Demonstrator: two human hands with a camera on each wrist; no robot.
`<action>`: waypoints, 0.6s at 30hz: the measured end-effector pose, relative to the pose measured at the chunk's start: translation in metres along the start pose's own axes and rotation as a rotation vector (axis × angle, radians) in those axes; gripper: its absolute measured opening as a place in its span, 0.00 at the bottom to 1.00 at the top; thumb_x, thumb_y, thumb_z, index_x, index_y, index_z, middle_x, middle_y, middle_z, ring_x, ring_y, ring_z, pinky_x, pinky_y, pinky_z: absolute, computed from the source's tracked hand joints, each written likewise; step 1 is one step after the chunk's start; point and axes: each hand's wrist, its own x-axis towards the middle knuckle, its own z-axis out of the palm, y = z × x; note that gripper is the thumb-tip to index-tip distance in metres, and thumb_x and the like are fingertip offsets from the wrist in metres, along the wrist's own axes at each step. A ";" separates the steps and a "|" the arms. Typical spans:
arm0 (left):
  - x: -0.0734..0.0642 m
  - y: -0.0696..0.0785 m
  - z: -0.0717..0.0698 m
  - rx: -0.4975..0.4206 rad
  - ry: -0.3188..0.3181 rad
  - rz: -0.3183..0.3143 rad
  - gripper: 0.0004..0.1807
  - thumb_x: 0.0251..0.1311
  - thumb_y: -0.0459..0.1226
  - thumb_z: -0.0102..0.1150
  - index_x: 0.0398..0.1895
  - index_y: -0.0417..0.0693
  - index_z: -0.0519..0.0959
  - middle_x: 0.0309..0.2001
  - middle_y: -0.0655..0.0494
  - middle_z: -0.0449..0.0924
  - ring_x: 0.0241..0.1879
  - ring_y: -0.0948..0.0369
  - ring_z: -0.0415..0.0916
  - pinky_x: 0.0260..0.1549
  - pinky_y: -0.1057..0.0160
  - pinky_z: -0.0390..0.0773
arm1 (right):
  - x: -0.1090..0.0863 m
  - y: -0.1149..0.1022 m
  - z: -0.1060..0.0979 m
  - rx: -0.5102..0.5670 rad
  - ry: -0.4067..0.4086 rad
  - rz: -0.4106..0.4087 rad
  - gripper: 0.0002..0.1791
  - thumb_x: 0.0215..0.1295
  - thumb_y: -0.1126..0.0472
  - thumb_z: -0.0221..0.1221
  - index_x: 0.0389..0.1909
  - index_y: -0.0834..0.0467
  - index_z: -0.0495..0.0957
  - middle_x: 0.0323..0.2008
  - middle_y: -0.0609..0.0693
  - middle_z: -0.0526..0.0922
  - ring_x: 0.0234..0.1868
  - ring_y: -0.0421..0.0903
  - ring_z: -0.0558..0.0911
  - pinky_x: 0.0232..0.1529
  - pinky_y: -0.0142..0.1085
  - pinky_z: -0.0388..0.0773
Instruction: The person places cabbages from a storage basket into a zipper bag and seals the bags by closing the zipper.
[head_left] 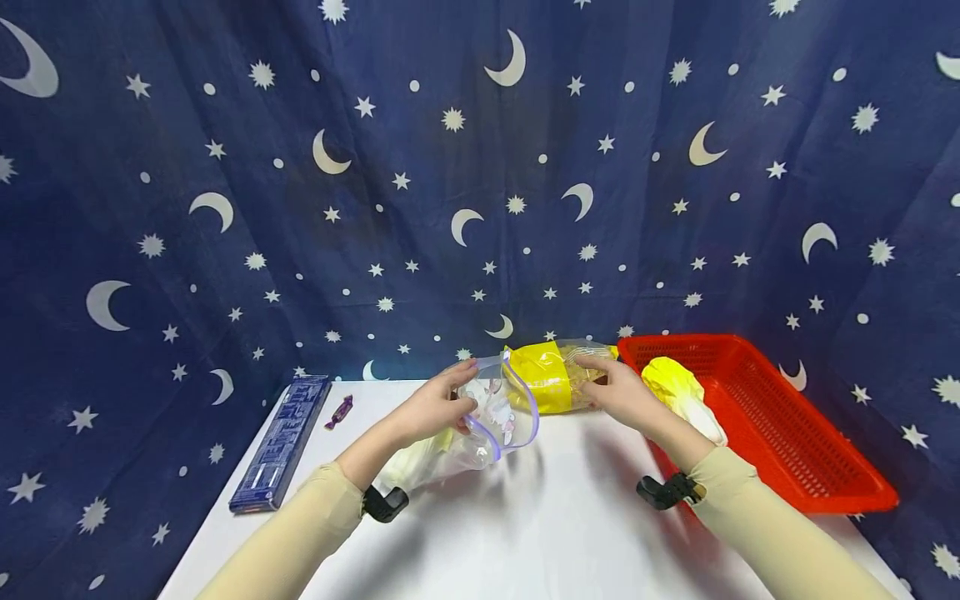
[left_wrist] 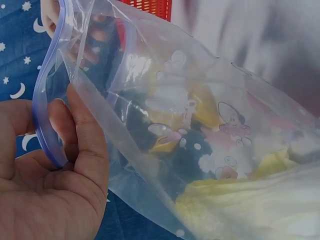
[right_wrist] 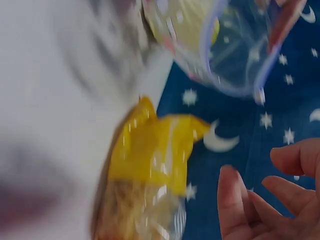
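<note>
Fabric point(head_left: 420, 167), deep blue and printed with pale moons and stars, hangs across the whole background. In front of it is a white counter point(head_left: 555, 517). On the right side sits a red plastic basket point(head_left: 817, 417) with slotted walls. Near the middle is a clear zip bag point(head_left: 491, 408) with purple edging and cartoon prints, its mouth gaping toward the right. A long, flat dark-blue box point(head_left: 281, 442) lies at the left. Between the bag and the basket, toward the back, lies a yellow-and-clear packet point(head_left: 543, 379) with tan contents. A yellow-and-white cabbage point(head_left: 675, 383) rests along the basket's left side; another pale, leafy piece point(left_wrist: 250, 200) lies inside the bag. A person's left hand point(head_left: 431, 410) pinches the bag's purple edge between thumb and curled fingers. The right hand point(head_left: 621, 400) is near the packet, its fingers spread apart. Smallest is a purple wrapped candy point(head_left: 340, 412), just beside the box.
</note>
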 end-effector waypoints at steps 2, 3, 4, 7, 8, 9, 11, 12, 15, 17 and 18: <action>-0.003 -0.002 0.002 -0.003 0.009 -0.006 0.37 0.64 0.31 0.55 0.77 0.32 0.60 0.81 0.46 0.50 0.26 0.57 0.79 0.33 0.61 0.87 | -0.003 0.006 -0.012 -0.032 0.041 -0.001 0.30 0.69 0.64 0.57 0.71 0.68 0.69 0.59 0.66 0.77 0.38 0.48 0.81 0.37 0.35 0.83; -0.004 -0.003 0.003 -0.001 0.015 -0.009 0.36 0.64 0.31 0.55 0.76 0.32 0.60 0.81 0.46 0.50 0.26 0.57 0.79 0.33 0.61 0.87 | -0.005 0.010 -0.019 -0.041 0.061 -0.004 0.30 0.69 0.65 0.57 0.71 0.69 0.68 0.60 0.67 0.76 0.39 0.49 0.81 0.37 0.35 0.82; -0.005 -0.003 0.004 -0.002 0.022 -0.012 0.36 0.64 0.31 0.55 0.76 0.33 0.61 0.81 0.46 0.50 0.26 0.57 0.79 0.33 0.61 0.87 | -0.006 0.013 -0.025 -0.051 0.078 -0.005 0.30 0.70 0.65 0.57 0.71 0.70 0.67 0.61 0.68 0.76 0.40 0.51 0.81 0.38 0.36 0.82; -0.006 -0.003 0.005 -0.005 0.037 -0.008 0.36 0.63 0.30 0.55 0.76 0.32 0.62 0.80 0.46 0.51 0.26 0.58 0.79 0.33 0.61 0.87 | -0.009 0.023 -0.044 -0.102 0.124 0.006 0.30 0.71 0.65 0.56 0.71 0.71 0.66 0.64 0.69 0.73 0.47 0.58 0.81 0.44 0.41 0.83; -0.007 -0.003 0.006 -0.004 0.040 -0.009 0.36 0.63 0.30 0.55 0.76 0.32 0.61 0.80 0.46 0.51 0.26 0.58 0.79 0.32 0.61 0.87 | -0.010 0.027 -0.050 -0.121 0.132 0.010 0.30 0.71 0.65 0.56 0.71 0.71 0.66 0.66 0.71 0.72 0.51 0.61 0.80 0.48 0.45 0.83; -0.007 -0.003 0.006 -0.002 0.043 -0.007 0.36 0.63 0.30 0.55 0.76 0.32 0.62 0.80 0.46 0.52 0.26 0.58 0.79 0.32 0.61 0.87 | -0.011 0.030 -0.056 -0.143 0.140 0.013 0.30 0.71 0.64 0.56 0.71 0.72 0.65 0.67 0.72 0.70 0.55 0.64 0.79 0.52 0.49 0.82; -0.007 -0.002 0.006 0.007 0.044 -0.007 0.36 0.63 0.31 0.55 0.76 0.31 0.62 0.80 0.46 0.52 0.26 0.58 0.79 0.32 0.62 0.87 | -0.013 0.037 -0.065 -0.183 0.152 0.024 0.31 0.72 0.64 0.56 0.71 0.73 0.64 0.68 0.73 0.68 0.60 0.67 0.75 0.57 0.56 0.79; -0.007 -0.001 0.006 0.014 0.045 -0.010 0.36 0.63 0.31 0.55 0.76 0.32 0.62 0.80 0.46 0.52 0.26 0.58 0.79 0.32 0.62 0.87 | -0.014 0.041 -0.070 -0.200 0.154 0.034 0.31 0.72 0.63 0.56 0.71 0.74 0.63 0.68 0.74 0.67 0.62 0.69 0.73 0.59 0.58 0.76; -0.006 0.000 0.006 0.033 0.044 -0.014 0.36 0.64 0.32 0.55 0.76 0.34 0.62 0.80 0.48 0.53 0.27 0.58 0.79 0.33 0.63 0.86 | -0.016 0.052 -0.082 -0.222 0.149 0.061 0.33 0.72 0.63 0.56 0.71 0.76 0.60 0.69 0.76 0.64 0.64 0.73 0.69 0.62 0.64 0.71; -0.005 0.001 0.005 0.037 0.041 -0.010 0.35 0.65 0.32 0.55 0.76 0.34 0.62 0.80 0.49 0.53 0.27 0.58 0.80 0.33 0.62 0.86 | -0.016 0.062 -0.089 -0.249 0.134 0.091 0.35 0.72 0.62 0.57 0.72 0.77 0.58 0.69 0.77 0.63 0.65 0.74 0.67 0.64 0.66 0.68; -0.005 0.001 0.005 0.037 0.040 -0.009 0.35 0.65 0.33 0.55 0.76 0.34 0.63 0.80 0.49 0.53 0.28 0.58 0.80 0.34 0.62 0.86 | -0.015 0.066 -0.091 -0.261 0.125 0.107 0.36 0.72 0.61 0.57 0.71 0.78 0.57 0.69 0.78 0.62 0.66 0.75 0.66 0.64 0.67 0.67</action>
